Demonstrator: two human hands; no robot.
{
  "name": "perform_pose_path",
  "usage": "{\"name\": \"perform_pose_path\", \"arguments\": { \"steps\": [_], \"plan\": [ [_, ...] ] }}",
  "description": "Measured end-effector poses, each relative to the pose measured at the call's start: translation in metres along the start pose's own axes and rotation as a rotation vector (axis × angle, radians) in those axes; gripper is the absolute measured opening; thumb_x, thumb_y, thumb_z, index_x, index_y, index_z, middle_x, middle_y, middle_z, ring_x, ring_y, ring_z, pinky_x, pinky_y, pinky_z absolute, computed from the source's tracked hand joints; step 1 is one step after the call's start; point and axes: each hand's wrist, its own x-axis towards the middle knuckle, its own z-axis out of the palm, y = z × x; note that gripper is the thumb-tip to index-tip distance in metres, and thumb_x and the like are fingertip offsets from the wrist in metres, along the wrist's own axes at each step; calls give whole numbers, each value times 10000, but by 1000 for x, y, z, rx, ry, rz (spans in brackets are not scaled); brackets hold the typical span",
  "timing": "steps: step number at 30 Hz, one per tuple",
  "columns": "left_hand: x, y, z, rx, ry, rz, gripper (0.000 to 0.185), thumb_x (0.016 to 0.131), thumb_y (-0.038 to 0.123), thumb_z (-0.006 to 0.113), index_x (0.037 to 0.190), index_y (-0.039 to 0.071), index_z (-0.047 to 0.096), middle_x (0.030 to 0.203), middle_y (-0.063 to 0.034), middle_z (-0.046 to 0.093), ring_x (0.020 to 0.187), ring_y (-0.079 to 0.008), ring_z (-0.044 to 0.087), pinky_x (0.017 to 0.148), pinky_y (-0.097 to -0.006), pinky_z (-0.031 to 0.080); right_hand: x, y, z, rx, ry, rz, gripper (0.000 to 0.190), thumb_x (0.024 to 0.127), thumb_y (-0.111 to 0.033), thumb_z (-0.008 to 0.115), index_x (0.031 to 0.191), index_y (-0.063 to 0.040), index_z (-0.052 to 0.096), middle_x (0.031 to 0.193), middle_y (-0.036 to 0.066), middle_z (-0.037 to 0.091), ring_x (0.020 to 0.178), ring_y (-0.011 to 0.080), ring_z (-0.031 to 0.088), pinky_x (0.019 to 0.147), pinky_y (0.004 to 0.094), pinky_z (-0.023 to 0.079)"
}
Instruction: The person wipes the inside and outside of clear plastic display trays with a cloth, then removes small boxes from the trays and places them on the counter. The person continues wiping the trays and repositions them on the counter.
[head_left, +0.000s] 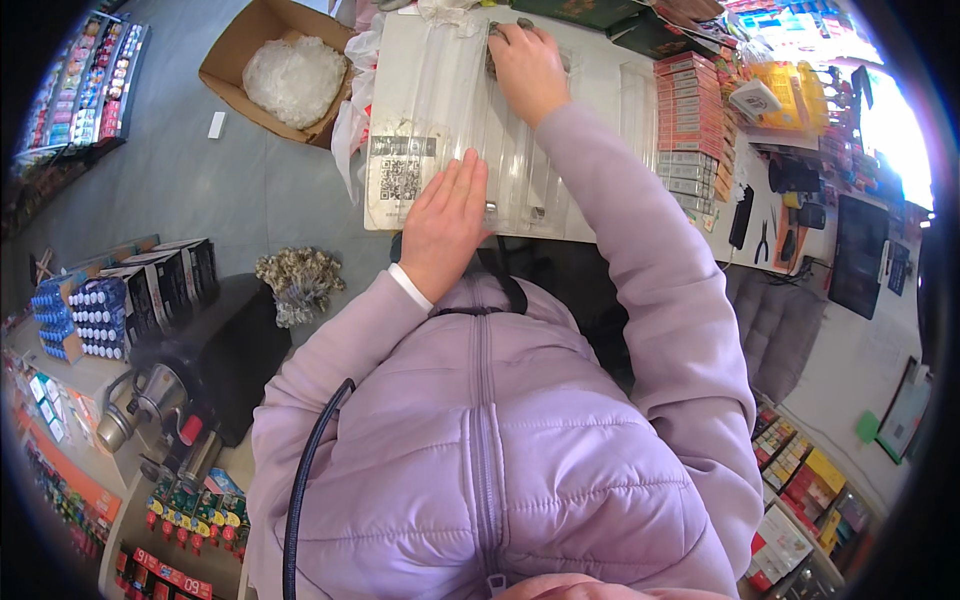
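Note:
My left hand (447, 217) lies flat with its fingers stretched out, on the near left part of a clear plastic display tray (459, 97). The tray has long channels and small metal coils at its near end, and rests on a white counter (390, 82). At the far end, my right hand (527, 67) presses a grey-brown rag (492, 66) onto the plastic. The rag is mostly hidden under the palm, with bits showing between the fingers. Another clear plastic tray (637, 105) lies to the right.
Stacked small boxes (686, 112) stand right of the trays, with pliers (763, 241) and a black phone-like device (741, 217) nearer. Left of the counter is a cardboard box (225, 75) holding clear plastic bags (296, 79). Dried flowers (300, 281) and an office chair back (780, 330) stand lower down.

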Motion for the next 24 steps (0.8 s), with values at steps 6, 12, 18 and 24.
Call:
{"name": "perform_pose_path", "arguments": {
  "steps": [6,12,18,24],
  "plan": [
    [2,-2,3,-21,18,-10,1033,595,230,875,1471,-51,406,1518,-210,462,1343,-310,523,1111,-397,433,-78,-46,-48,168,-77,-167,261,823,-63,599,1078,-55,656,1164,142,631,1043,342,624,954,435,488],
    [0,0,4,-14,20,-11,1028,600,234,873,1474,-42,406,1524,-203,460,1340,-306,527,1108,-397,435,-12,6,-32,-91,25,-70,130,834,-96,617,963,-76,611,967,119,630,925,290,653,954,429,486],
    [0,3,1,-9,12,-32,1025,595,245,871,1470,-35,417,1519,-192,470,1337,-305,531,1105,-396,433,-8,-13,-7,-269,-199,-125,174,803,-115,638,960,-54,597,942,121,613,929,271,654,960,393,476],
    [2,3,1,-4,25,-35,1006,595,241,867,1461,-33,434,1506,-191,484,1336,-309,531,1104,-396,432,-59,-44,-50,-33,-244,-179,145,824,-78,598,963,-40,582,957,149,605,948,301,651,1056,431,444]
  ]
}}
